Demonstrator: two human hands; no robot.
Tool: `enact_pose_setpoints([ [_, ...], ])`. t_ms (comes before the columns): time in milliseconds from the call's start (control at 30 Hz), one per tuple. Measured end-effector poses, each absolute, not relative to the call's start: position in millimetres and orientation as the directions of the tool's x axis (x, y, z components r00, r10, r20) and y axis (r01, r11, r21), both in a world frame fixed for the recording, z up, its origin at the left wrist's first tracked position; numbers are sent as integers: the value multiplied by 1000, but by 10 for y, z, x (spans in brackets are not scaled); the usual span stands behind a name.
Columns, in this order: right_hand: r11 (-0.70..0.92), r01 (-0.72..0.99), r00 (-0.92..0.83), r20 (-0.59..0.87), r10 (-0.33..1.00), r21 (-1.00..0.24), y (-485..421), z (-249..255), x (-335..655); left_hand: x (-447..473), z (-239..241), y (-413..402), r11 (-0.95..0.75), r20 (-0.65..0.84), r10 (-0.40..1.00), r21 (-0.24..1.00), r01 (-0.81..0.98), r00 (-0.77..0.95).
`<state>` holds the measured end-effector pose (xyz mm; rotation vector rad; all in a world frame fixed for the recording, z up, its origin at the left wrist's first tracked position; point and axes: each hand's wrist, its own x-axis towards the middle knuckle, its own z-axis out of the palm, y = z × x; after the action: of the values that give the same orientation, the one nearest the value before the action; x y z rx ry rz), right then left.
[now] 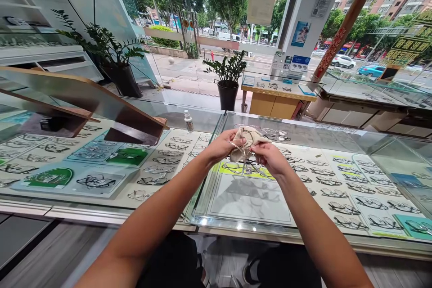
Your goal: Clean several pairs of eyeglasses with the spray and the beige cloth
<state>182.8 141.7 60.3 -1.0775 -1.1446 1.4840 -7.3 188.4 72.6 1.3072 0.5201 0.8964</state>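
Note:
Above the glass counter, my left hand (225, 145) and my right hand (268, 156) come together around a pair of thin-framed eyeglasses (243, 162) and a beige cloth (254, 138). The left fingers are closed on the eyeglasses near one side of the frame. My right fingers pinch the cloth against the frame. One temple arm of the eyeglasses points down toward the counter. Part of the lenses is hidden behind the cloth and fingers.
A white spray bottle (188, 121) stands on the counter, left of my hands. Rows of eyeglasses (344, 207) lie inside the glass display case (249, 229). A wooden-edged mirror or stand (101, 99) rises at left. Beyond are a potted plant (227, 81) and a wooden cabinet (273, 101).

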Motion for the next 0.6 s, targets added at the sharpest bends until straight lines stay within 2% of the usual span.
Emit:
enact_pose_setpoints([
  [100, -124, -171, -182, -93, 979, -977, 1405, 605, 1811, -66, 706, 1877, 12, 158, 810, 959, -284, 565],
  [300, -107, -222, -181, -66, 981, -969, 1351, 605, 1692, 73, 573, 1903, -52, 146, 933, 959, -278, 329],
  [500, -109, -325, -115, -75, 990, -939, 1382, 630, 1765, -35, 703, 1912, 15, 184, 823, 938, -346, 537],
  [600, -115, -353, -165, -59, 984, -929, 1364, 633, 1750, -19, 711, 1890, -32, 214, 836, 938, -346, 505],
])
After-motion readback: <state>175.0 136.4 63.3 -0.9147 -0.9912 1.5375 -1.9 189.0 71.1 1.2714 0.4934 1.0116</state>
